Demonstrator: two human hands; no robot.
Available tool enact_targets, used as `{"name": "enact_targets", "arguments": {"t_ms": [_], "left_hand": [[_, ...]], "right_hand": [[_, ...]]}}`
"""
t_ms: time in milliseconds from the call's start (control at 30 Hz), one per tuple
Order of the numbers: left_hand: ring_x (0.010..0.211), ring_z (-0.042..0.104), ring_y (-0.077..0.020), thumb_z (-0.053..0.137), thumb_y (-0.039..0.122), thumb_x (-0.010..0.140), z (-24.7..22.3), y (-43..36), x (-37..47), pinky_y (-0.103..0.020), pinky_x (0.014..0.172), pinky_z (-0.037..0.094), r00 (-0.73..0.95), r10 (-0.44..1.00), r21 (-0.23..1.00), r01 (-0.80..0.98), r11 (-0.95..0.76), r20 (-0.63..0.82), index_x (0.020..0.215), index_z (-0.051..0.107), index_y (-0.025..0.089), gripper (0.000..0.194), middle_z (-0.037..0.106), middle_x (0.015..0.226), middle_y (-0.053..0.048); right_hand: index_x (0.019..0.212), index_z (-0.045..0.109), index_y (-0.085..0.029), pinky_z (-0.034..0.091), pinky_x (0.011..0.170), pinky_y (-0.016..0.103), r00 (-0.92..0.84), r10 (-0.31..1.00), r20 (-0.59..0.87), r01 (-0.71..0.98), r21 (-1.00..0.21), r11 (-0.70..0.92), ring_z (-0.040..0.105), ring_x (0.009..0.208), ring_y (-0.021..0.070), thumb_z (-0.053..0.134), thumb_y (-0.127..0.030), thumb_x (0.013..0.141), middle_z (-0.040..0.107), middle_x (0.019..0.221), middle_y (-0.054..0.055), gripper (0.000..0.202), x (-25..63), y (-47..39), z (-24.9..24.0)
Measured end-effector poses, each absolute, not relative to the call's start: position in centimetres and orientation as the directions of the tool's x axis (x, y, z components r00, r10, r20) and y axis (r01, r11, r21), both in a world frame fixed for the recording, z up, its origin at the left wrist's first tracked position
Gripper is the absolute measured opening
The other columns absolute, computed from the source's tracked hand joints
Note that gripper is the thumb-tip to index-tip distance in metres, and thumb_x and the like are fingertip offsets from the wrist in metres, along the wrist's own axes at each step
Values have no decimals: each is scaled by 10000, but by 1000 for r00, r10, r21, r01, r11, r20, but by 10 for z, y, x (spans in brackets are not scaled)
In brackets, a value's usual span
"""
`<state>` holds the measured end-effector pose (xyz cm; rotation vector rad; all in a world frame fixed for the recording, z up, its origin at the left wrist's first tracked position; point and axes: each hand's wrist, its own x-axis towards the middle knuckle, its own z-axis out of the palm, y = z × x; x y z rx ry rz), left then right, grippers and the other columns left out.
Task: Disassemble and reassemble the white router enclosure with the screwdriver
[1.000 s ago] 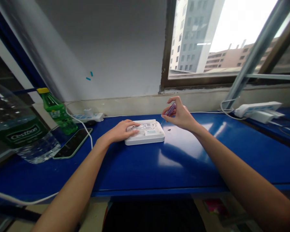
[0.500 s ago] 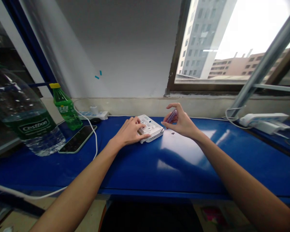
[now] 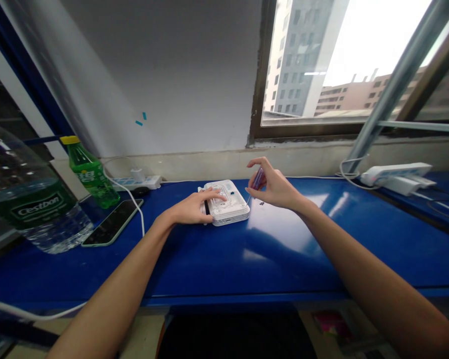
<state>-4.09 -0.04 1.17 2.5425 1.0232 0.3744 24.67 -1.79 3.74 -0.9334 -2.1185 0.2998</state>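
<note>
- At the far left of my blue worktop (image 3: 247,271), a large Cestbon bottle (image 3: 41,209) stands near a green bottle (image 3: 88,174) with a yellow cap.
- A dark-screened phone (image 3: 112,224) lies in front of the green bottle, a white cable (image 3: 137,202) crossing its far right corner; behind, a power strip (image 3: 152,183) sits by the wall.
- My left hand (image 3: 194,207) is on the white device (image 3: 235,203), fingers spread over its top and thumb at the near left corner, laid out rather than clenched. It is the nearer of the two, already in contact.
- The white device rests on the worktop between my hands, label side up, to the right of my left palm and to the left of my right fingers. Its long axis appears to run away from me, the far end leaning left; my fingers hide part of it.
- My right hand (image 3: 257,185) pinches a purple-handled tool (image 3: 259,177), its thin shaft slanting down and left to the device's right edge. Whether the tip touches, I cannot tell.
- Just right of the shaft lie small dark pieces (image 3: 261,203), too tiny to identify.
- Farther right, well apart, a white plug block (image 3: 396,173) sits below the window (image 3: 303,75).
</note>
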Motion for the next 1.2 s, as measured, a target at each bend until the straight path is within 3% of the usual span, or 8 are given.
{"name": "enact_targets", "arguments": {"t_ms": [267,433,667,767,900,967,1100,1200], "left_hand": [[1484,357,-292,611,368,915,5,-2,-33,-478,1229,237,693,702,422,594,-685,164,1405,581,270,501,415,1599,-79],[1508,291,-343,675,643,847,-5,-6,-24,-530,1229,217,670,711,348,629,-696,212,1449,549,322,694,343,1636,-85],[1505,301,-344,709,600,848,-9,-5,-23,-521,1233,212,704,664,339,578,-743,254,1449,553,307,686,374,1621,-82],[1513,290,-330,706,603,850,-10,-5,-21,-509,1237,207,715,651,343,563,-752,253,1458,542,307,695,346,1635,-77],[1524,261,-329,699,622,847,-12,-7,-18,-528,1239,187,713,655,332,573,-750,250,1460,539,312,705,334,1640,-83],[1521,269,-329,703,629,841,-12,-8,-17,-523,1239,190,713,655,330,573,-750,250,1454,547,311,707,342,1636,-88],[1510,295,-327,702,642,834,-11,-9,-16,-506,1237,208,718,650,330,568,-754,249,1453,549,308,719,363,1626,-87],[1510,296,-327,707,643,830,-11,-9,-15,-513,1235,205,715,654,333,572,-750,247,1457,544,313,727,364,1624,-97]], "right_hand": [[1216,403,-245,518,621,270,-378,681,627,490,-489,722,638,609,146,703,-186,797,679,787,-25,518,241,-22,40],[1209,449,-238,494,629,260,-462,668,584,512,-439,738,640,628,147,703,-193,813,682,773,-27,473,237,-20,34],[1112,616,-215,421,634,272,-461,644,610,621,-297,725,617,651,156,620,-449,961,685,751,3,278,219,-21,21],[1244,595,-222,424,634,265,-472,645,601,597,-321,735,614,642,155,537,-340,1008,676,727,-3,271,216,-23,22],[1509,348,-240,446,631,262,-527,634,566,526,-368,767,590,615,130,494,-116,913,747,1031,48,626,219,-25,26],[1413,485,-232,443,622,265,-516,625,586,541,-343,768,585,606,121,531,-112,877,750,1089,56,551,222,-24,29],[950,733,-187,448,624,267,-479,639,601,588,-320,743,639,632,144,627,-280,918,746,758,25,144,227,-23,34],[1228,689,-180,460,615,260,-523,652,549,554,-362,749,632,610,134,567,-227,938,746,757,15,318,228,-25,37]]}}
